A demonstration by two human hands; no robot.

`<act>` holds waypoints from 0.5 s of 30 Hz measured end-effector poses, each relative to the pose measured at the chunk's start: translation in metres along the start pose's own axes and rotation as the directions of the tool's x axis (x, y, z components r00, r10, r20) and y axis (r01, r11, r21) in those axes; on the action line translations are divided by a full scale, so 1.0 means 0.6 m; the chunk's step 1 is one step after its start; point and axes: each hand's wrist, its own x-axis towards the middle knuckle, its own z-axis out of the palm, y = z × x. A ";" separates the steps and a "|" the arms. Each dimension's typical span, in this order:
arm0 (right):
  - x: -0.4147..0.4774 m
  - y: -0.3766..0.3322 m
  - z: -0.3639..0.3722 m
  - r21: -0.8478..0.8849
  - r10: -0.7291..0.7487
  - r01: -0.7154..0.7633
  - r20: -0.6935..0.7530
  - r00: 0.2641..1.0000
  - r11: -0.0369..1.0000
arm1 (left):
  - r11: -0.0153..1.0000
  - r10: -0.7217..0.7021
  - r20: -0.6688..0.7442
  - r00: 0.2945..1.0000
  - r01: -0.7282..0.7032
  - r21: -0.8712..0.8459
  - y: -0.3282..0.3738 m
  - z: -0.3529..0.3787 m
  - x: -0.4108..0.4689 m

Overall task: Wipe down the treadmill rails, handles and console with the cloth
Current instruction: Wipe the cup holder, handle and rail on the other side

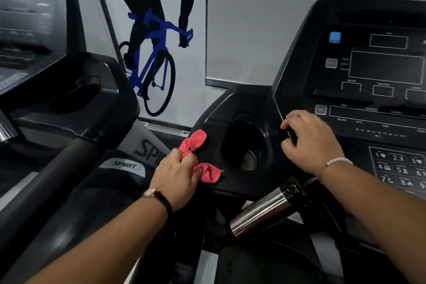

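Observation:
My left hand [177, 172] grips a bunched pink cloth [196, 140] against the black left wing of the treadmill console, just left of the cup holder [247, 143]. Cloth ends stick out above and below my fingers. My right hand [311, 140] rests with curled fingers on the console's edge [285, 134], between the cup holder and the display panel [380, 69]. A chrome-sleeved handle [262, 212] juts toward me below the console, between my forearms. A number keypad [401, 168] lies by my right wrist.
A second treadmill [57, 80] stands close on the left, its dark rail [60, 182] running toward me. Behind both, a wall poster shows a cyclist on a blue bike [156, 53]. A narrow gap separates the two machines.

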 end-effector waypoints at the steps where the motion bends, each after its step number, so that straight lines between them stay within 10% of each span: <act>1: 0.002 0.000 0.001 0.002 -0.002 0.002 0.000 1.000 1.000 | 1.000 0.028 -0.006 1.000 -0.028 -0.013 0.007 0.004 0.013; 7: 0.001 -0.001 -0.001 0.014 0.017 -0.018 0.028 0.999 1.000 | 0.941 0.336 0.106 0.936 -0.329 -0.074 0.064 0.017 0.030; 15: -0.003 -0.006 0.003 -0.006 0.026 -0.026 0.021 0.999 1.000 | 0.973 0.082 0.068 0.994 -0.065 -0.223 0.021 0.028 0.060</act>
